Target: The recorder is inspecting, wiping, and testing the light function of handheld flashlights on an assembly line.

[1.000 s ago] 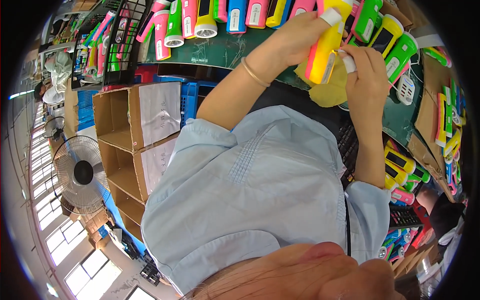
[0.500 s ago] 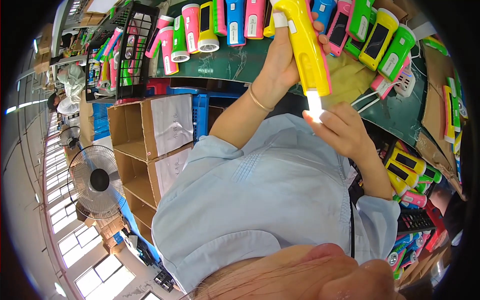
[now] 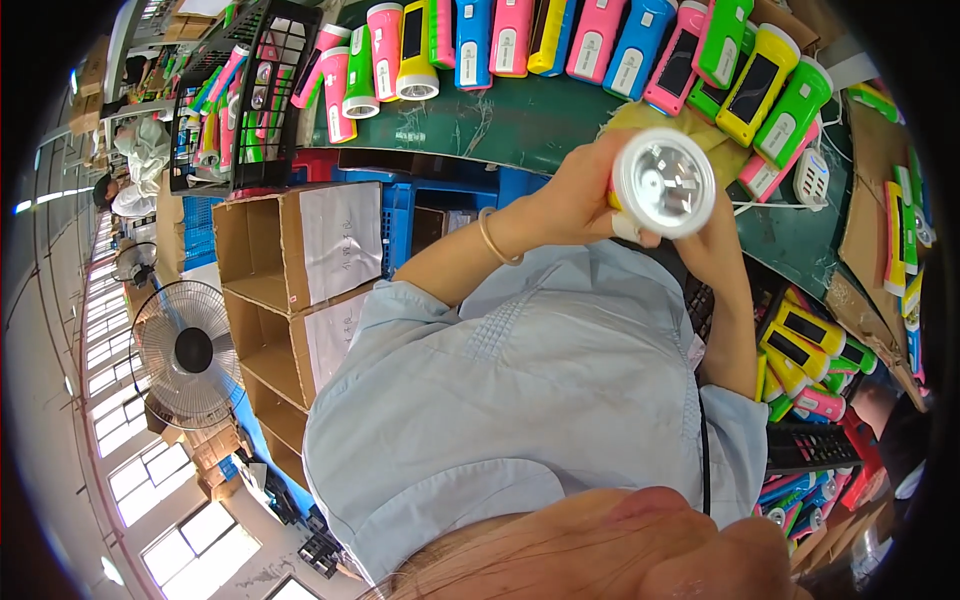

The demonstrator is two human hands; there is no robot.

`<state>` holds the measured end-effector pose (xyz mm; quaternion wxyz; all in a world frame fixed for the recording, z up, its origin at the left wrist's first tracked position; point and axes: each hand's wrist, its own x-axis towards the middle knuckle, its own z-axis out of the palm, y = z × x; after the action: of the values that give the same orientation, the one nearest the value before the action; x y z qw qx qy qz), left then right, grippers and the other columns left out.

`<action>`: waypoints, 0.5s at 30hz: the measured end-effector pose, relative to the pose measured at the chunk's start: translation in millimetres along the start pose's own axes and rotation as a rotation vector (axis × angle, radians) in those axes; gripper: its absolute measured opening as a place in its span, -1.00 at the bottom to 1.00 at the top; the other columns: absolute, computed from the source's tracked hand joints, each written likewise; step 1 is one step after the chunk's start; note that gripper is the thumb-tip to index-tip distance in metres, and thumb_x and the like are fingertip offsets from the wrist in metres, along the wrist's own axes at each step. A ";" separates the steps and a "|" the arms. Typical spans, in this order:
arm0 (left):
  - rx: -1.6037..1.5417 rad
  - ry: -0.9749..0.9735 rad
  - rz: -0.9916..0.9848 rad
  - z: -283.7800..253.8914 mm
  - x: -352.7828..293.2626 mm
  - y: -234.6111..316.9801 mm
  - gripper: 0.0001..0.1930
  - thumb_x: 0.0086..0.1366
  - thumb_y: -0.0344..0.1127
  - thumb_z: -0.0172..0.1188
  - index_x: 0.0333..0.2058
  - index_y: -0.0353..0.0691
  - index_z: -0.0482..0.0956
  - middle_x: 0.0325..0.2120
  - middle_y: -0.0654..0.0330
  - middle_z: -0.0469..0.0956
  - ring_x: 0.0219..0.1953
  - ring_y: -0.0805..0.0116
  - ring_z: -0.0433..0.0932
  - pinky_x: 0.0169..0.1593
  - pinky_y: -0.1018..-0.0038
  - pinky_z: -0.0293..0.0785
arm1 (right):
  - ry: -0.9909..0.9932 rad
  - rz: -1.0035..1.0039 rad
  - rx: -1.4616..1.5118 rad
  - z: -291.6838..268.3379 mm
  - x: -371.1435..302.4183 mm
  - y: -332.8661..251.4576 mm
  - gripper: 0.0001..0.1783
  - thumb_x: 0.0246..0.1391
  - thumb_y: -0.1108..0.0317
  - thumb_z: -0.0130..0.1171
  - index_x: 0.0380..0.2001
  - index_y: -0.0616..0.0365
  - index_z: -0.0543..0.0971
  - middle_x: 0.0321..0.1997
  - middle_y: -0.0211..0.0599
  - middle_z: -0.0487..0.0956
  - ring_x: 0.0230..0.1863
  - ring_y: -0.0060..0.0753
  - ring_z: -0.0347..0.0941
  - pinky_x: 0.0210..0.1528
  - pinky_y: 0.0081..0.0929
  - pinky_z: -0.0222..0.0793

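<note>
A yellow flashlight (image 3: pixel 664 184) with a pink edge is held upright, so its round clear lens and white rim face up; its body is mostly hidden beneath. My left hand (image 3: pixel 580 195) is closed round its head from the left, with a white wrap on the thumb near the rim. My right hand (image 3: pixel 712 245) is behind and below the flashlight, its fingers hidden by the lens. On the green table (image 3: pixel 450 125) beyond lies a row of pink, green, blue and yellow flashlights, among them a blue one (image 3: pixel 640 45). A yellow cloth (image 3: pixel 650 118) lies behind the held flashlight.
A black crate (image 3: pixel 270 110) of flashlights stands at the left. Below it are stacked cardboard compartments (image 3: pixel 250 250) and a fan (image 3: pixel 190 350). A white multi-port charger (image 3: pixel 810 180) with cables sits at the right, near more flashlights (image 3: pixel 800 340) in a lower bin.
The flashlight has come down toward me and turned from lying lengthwise to lens up. The glowing white piece at its tail, which my right fingers pinched, is now out of sight.
</note>
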<state>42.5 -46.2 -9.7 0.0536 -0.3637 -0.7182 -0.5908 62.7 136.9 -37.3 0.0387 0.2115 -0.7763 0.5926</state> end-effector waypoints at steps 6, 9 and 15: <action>-0.295 0.102 -0.532 1.0 1.3 -10.5 -0.36 -0.06 -0.31 0.32 -0.04 -0.30 0.16 -0.21 0.15 0.36 -0.18 0.43 0.38 -0.12 0.50 0.34 | 0.061 0.276 -0.073 -13.7 -2.4 -9.1 -0.75 0.08 0.43 -0.06 -0.18 0.23 0.49 -0.45 -0.28 0.39 -0.42 -0.45 0.32 -0.33 -0.63 0.23; -0.274 0.090 -0.584 -2.5 4.6 -16.4 -0.39 -0.04 -0.30 0.30 -0.05 -0.32 0.18 -0.24 0.13 0.39 -0.22 0.38 0.41 -0.16 0.48 0.37 | 0.041 0.371 -0.031 -11.6 -3.7 -15.1 -0.80 0.08 0.41 -0.03 -0.26 0.26 0.51 -0.47 -0.29 0.44 -0.45 -0.47 0.35 -0.39 -0.63 0.25; -0.191 0.114 -0.546 2.0 8.2 -20.5 -0.49 0.02 -0.32 0.23 -0.09 -0.29 0.20 -0.33 0.14 0.42 -0.33 0.39 0.47 -0.27 0.48 0.42 | 0.166 0.105 -0.232 -0.8 1.8 -23.1 -0.87 0.06 0.44 0.00 -0.39 0.30 0.47 -0.47 -0.26 0.50 -0.45 -0.47 0.40 -0.41 -0.65 0.24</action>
<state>25.2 -41.4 -22.7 -0.1017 -0.1269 -0.7263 -0.6679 69.5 132.3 -15.6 0.0960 0.1148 -0.8436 0.5158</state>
